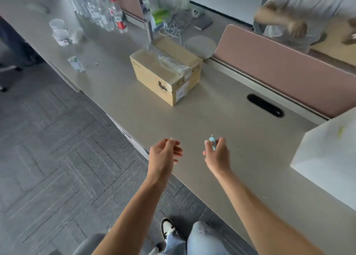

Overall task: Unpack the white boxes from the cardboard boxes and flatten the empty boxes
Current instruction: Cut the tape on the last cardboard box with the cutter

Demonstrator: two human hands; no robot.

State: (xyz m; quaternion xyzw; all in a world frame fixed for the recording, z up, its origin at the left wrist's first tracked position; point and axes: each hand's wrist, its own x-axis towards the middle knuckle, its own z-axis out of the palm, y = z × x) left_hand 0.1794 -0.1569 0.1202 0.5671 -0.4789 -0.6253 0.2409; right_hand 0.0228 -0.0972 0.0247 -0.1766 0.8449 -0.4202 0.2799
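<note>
We note the taped cardboard box point(166, 71) standing closed on the surface point(221, 123), at 12 o'clock, well apart from both hands. Left hand point(164, 154) loosely curled, holding nothing. Right hand point(216, 154) pinches a small blue cutter point(212, 141).

Matt cardboard box point(165, 71) — glossy tape; smooth desk point(192, 119).

Labels on the cardboard box point(166, 69) are too blurred to read.
</note>
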